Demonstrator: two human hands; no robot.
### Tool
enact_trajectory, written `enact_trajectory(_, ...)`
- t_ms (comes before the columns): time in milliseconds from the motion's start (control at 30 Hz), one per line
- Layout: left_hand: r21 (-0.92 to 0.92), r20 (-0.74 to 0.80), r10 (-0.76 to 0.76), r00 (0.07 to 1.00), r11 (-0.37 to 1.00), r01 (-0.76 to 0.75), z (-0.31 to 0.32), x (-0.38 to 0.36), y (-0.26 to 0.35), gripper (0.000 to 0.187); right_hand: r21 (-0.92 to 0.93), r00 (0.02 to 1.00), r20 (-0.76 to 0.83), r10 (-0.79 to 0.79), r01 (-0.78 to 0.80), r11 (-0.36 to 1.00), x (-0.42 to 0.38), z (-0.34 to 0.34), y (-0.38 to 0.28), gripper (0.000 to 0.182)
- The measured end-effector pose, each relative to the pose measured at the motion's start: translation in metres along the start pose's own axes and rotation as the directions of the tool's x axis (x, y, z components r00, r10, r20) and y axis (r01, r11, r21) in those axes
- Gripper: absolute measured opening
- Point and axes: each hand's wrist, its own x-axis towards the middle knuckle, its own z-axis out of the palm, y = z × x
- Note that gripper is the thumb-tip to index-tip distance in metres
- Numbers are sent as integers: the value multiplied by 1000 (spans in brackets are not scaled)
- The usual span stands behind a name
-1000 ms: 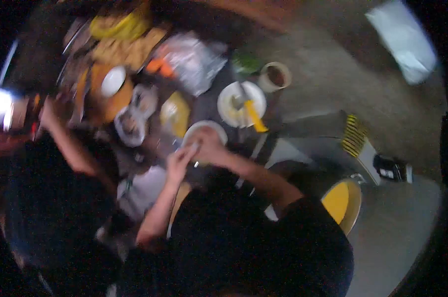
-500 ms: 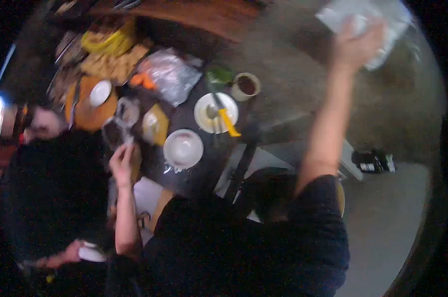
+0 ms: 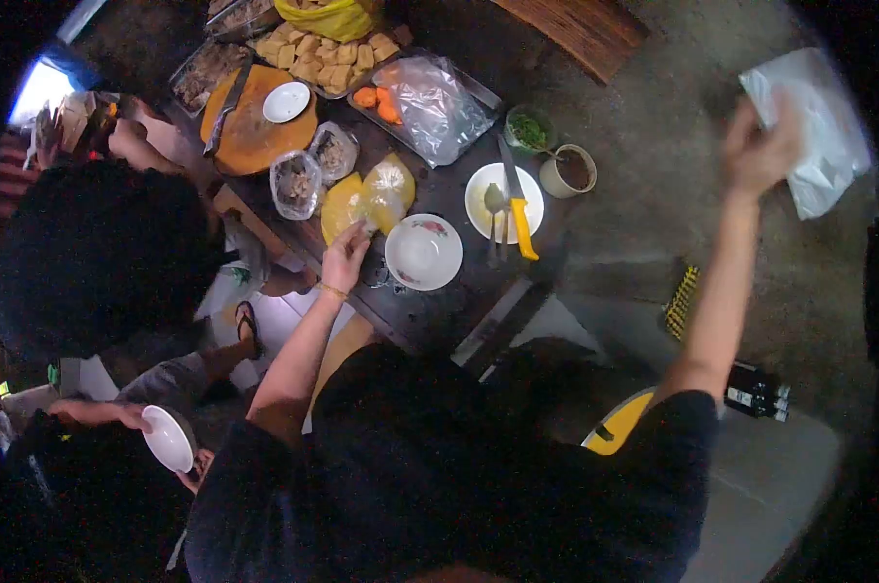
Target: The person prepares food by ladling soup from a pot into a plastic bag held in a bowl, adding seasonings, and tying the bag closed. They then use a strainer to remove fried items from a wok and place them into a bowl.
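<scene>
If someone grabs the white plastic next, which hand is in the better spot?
Probably the right hand: its arm is stretched out and it's right by the white plastic. The left hand is far away, close to the yellow bags.

Wide gap on the right, tight on the left.
Room to pass between the brown-sauce cup (image 3: 553,185) and the white plastic bag (image 3: 828,146); right hand (image 3: 762,151) is at the bag end, blurred. Narrow lane between the floral bowl (image 3: 424,251) and white plate (image 3: 476,199), pinched by spoon handles (image 3: 493,248); the knife's yellow handle (image 3: 523,231) overhangs the plate's near rim. Cup and greens container (image 3: 530,131) block beyond the plate. Left hand (image 3: 347,255) is boxed in: bowl to its right, yellow bags (image 3: 389,189) ahead, a co-worker's head (image 3: 99,253) further left.
</scene>
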Motion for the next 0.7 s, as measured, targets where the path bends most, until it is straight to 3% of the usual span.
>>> enact_trajectory(33,-1,-13,-7,1000,1000,7,2,-2,2,33,175,963,238,-127,86,981,-11,-8,-61,30)
enact_trajectory(67,21,-3,6,1000,1000,-6,3,-9,3,37,386,841,477,-254,59,921,-23,-16,-121,23)
enact_trajectory(100,49,5,14,1000,999,-15,3,-17,5,42,520,664,660,-351,-66,851,-34,-25,-182,18)
enact_trajectory(133,96,25,130,991,987,-131,-1,-20,25,45,640,711,621,-330,-217,737,-67,-18,-222,16)
enact_trajectory(200,8,36,12,999,1000,-12,8,-33,29,50,591,609,753,-249,-458,664,-147,25,-288,26)
enact_trajectory(233,41,131,-56,990,998,51,8,-47,22,50,550,538,794,-284,-436,712,-150,35,-306,36)
enact_trajectory(267,87,194,-25,981,996,8,2,-57,30,48,516,471,825,-314,-399,758,-156,42,-320,47)
enact_trajectory(300,134,218,-6,976,991,-24,0,-76,17,44,515,520,817,-248,-467,719,-169,55,-339,53)
enact_trajectory(333,144,391,-159,907,983,110,-18,-90,24,40,546,547,801,-244,-499,673,-166,67,-352,42)
enact_trajectory(367,117,379,-174,909,983,139,-30,-113,21,33,610,630,741,-232,-487,625,-144,61,-368,36)
enact_trajectory(400,-163,279,-312,908,916,365,-34,-144,0,30,652,695,689,-206,-469,596,-125,57,-374,30)
enact_trajectory(433,-463,231,-445,865,732,500,-44,-176,-16,27,726,717,652,-246,-497,476,-104,52,-381,23)
enact_trajectory(467,-489,183,-625,759,612,622,-70,-205,-12,22,780,740,613,-278,-511,361,-81,40,-388,17)
enact_trajectory(500,-134,-38,-613,789,786,604,-90,-240,-16,19,867,839,490,-237,-441,233,-70,29,-401,12)
enact_trajectory(533,51,-131,-643,754,755,653,-124,-241,44,17,898,850,434,-299,-379,224,-49,2,-404,8)
enact_trajectory(567,217,-306,-386,870,862,459,-152,-257,70,19,926,883,356,-306,-378,-13,-35,-27,-408,11)
enact_trajectory(600,586,-420,-126,899,718,375,-190,-257,109,20,866,782,299,-546,-463,-189,-35,-53,-412,17)
enact_trajectory(633,460,-542,-240,805,717,523,-227,-265,120,30,681,701,332,-631,-641,-354,-31,-84,-421,22)
enact_trajectory(667,437,-642,-206,739,693,573,-264,-271,111,38,599,767,141,-626,-570,-563,-1,-108,-420,29)
enact_trajectory(700,403,-732,-168,661,675,618,-301,-277,101,47,487,677,57,-734,-661,-571,-14,-130,-425,32)
